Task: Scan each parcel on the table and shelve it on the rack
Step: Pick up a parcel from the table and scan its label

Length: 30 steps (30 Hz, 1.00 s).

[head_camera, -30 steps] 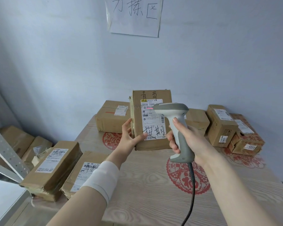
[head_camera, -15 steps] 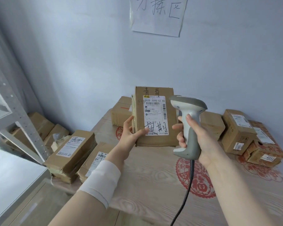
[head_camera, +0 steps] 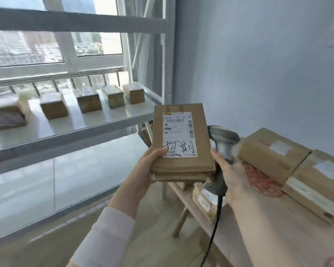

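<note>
- Left hand [head_camera: 149,167]: the thumb is pressing on the label's lower corner. The other fingers are reaching behind, out of sight. The hand is gripping the parcel [head_camera: 179,135] upright.
- Right hand [head_camera: 232,175]: the fingers are curling round the handle of the scanner [head_camera: 223,134]. Its head is now sitting behind the parcel's right edge, no longer pointing at the label as it was a second ago.
- Parcel: it is being held in the air, off the table [head_camera: 268,232], which now lies to the right. It is facing the rack [head_camera: 104,120].
- Camera: it is swinging left from the wall to the rack, where a row of small boxes [head_camera: 88,100] is sitting on the shelf.
- Judgement: the scan is probably finished and shelving is starting, but the parcel is not yet on any shelf.
</note>
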### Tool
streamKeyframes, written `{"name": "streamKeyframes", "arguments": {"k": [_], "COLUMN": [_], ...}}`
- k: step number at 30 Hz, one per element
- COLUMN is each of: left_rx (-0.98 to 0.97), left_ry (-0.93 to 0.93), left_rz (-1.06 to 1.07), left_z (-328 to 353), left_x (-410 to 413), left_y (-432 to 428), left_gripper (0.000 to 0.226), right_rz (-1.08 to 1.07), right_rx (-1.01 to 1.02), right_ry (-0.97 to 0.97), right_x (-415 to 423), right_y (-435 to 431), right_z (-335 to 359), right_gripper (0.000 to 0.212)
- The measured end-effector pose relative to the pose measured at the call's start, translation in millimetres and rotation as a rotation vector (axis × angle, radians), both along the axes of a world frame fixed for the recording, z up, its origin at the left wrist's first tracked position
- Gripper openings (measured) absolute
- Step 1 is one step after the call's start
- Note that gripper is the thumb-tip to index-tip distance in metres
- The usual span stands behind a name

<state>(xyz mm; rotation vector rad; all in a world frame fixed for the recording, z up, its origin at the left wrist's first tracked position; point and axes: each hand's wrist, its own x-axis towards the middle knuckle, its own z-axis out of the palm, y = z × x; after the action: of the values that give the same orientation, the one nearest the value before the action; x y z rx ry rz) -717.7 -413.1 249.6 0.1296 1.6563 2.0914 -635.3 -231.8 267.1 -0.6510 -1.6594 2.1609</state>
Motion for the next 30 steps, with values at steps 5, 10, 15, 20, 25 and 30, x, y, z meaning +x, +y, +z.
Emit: {"name": "streamKeyframes", "arguments": {"k": [5,10,15,20,25,30], "left_rx": [0.002,0.1,0.121,0.087,0.072,0.065], "left_ry": [0.027,0.094,0.125,0.111,0.086,0.078], "left_rz": [0.312,0.547,0.732,0.851,0.915,0.965], "left_z": [18.3,32.1,35.2,30.1,19.2,8.0], "left_x": [-5.4,-25.7,-55.8,-81.3,-109.9,-145.8], "left_y": [-101.8,-218.2,-345.2,-450.2,-520.2,-564.2], "left_gripper": [0.027,0.031,0.029,0.03,0.032,0.032], "right_rz": [0.245,0.473,0.67,0.776,0.836,0.863], "right_rx": [-0.013,-0.046,-0.071,-0.099,-0.097,-0.047], "right_ry": [0.052,0.057,0.076,0.059,-0.001,-0.06], "right_x": [-57.2,-118.2,-180.3,-223.1,-258.1,-297.9], "right_y": [-101.1,-214.4,-344.2,-456.0,-530.2,-578.1], "right_z": [18.2,24.4,25.1,18.6,7.2,-0.9], "right_gripper": [0.044,0.035,0.023,0.017,0.022,0.03]}}
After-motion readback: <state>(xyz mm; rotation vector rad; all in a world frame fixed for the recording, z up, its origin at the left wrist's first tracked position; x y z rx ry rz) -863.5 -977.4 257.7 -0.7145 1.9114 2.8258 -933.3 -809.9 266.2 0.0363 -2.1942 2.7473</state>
